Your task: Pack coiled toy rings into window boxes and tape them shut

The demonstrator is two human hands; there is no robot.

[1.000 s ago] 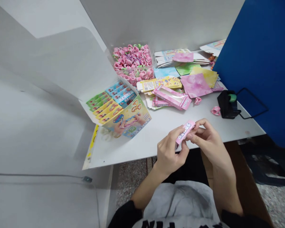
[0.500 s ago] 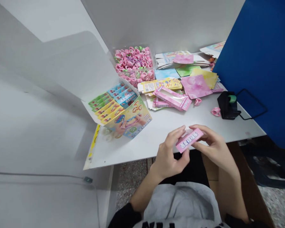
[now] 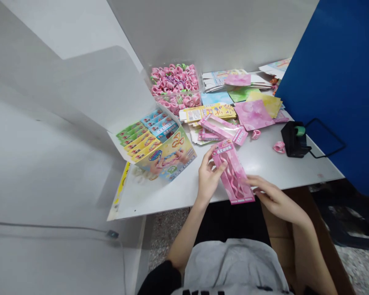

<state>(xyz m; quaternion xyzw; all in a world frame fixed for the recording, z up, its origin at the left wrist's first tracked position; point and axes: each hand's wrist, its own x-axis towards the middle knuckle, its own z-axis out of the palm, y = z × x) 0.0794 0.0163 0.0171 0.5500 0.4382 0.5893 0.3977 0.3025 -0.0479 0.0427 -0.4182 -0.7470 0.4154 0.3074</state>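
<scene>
A slim pink window box [image 3: 233,174] stands tilted over the table's front edge, its face toward me. Pink wavy strands show through its window. My left hand [image 3: 209,176] is closed around the upper left side, with the thumb across the front. At the lower right edge, my right hand [image 3: 273,198] has its fingers stretched out and apart, the tips touching the box. Behind it, another pink window box [image 3: 223,127] lies on a pile of flat yellow cartons [image 3: 209,111].
To the left stands an open display box [image 3: 172,157] with green, yellow and blue packs in rows. A clear bin [image 3: 176,98] holds pink and green coils. Coloured cards [image 3: 253,114] lie behind, a black tape dispenser [image 3: 295,139] at right, near loose pink coils [image 3: 279,147].
The pink box has turned from end-on to show its windowed front. My left hand has moved up and left with it; my right hand has shifted to its lower right edge, fingers straighter.
</scene>
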